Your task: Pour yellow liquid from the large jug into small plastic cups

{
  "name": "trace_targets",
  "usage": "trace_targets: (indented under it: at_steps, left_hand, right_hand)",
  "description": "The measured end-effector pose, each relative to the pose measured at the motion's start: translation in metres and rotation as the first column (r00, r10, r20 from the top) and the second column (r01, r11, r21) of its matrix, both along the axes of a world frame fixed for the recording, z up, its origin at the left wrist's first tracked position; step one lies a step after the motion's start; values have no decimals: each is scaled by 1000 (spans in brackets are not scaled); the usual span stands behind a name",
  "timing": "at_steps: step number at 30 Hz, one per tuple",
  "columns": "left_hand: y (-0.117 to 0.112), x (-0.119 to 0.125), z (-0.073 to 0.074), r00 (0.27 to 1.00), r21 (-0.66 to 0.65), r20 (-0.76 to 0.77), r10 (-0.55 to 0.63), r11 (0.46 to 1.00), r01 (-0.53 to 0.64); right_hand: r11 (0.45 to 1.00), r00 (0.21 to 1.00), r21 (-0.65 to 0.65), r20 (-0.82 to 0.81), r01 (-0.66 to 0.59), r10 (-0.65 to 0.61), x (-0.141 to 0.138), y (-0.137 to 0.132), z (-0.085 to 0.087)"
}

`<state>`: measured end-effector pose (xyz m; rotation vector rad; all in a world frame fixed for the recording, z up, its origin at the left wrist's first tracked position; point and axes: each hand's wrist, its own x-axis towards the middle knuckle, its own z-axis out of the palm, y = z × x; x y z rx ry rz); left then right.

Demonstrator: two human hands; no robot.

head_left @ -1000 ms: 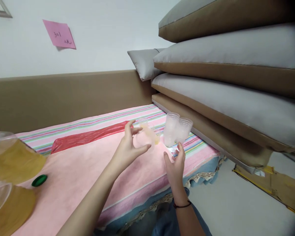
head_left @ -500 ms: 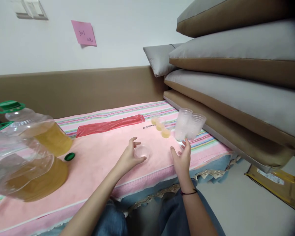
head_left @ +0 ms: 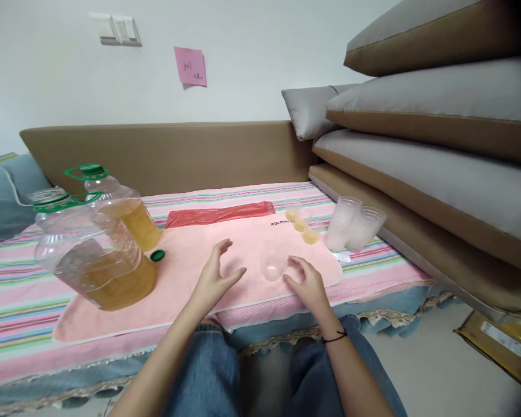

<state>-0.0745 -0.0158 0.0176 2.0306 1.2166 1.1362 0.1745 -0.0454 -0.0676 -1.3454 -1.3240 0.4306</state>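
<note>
Small clear plastic cup between two hands
Fingers of left hand spread open; right hand fingers curl loosely, empty, just beside it.

Soft, even light fills the room and is brightest on the white plaster wall. Shadows are faint, with a pale one under the left hand on the pink terry towel. Small highlights glint on the large clear plastic oil jug. Straight lines bow near the edges, and the lower right corner darkens.
</note>
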Motion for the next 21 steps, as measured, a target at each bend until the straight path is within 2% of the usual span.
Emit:
trace_targets:
  at_steps: [2,4,8,12,14,16,19,21]
  left_hand:
    - [-10,-25,-4,994,120,-38,99,988,-94]
    - [-21,-50,-5,975,269,-68,212,945,-187]
    - [-43,-99,0,898,544,-77,434,773,-327]
    - [-56,-145,0,793,655,-38,609,614,-440]
    - [-56,-169,-5,746,647,-6,666,572,-505]
    - [-51,-191,-12,704,572,44,709,560,-599]
    - [-37,-218,-19,667,291,151,730,612,-736]
    - [-24,-230,-21,668,99,194,718,663,-742]
  right_hand:
    - [1000,999,-16,33,-13,13,-12,3,-1]
    - [999,999,-43,52,0,2,-20,7,-4]
    - [996,996,-84,86,19,-11,-29,13,-8]
    - [995,993,-97,116,3,9,-33,15,-10]
    - [995,992,-103,126,-6,19,-33,14,-12]
    - [993,991,-115,129,-10,25,-33,14,-15]
    - [991,992,-137,125,-5,23,-29,12,-20]
    - [989,992,-149,122,-10,28,-25,11,-23]
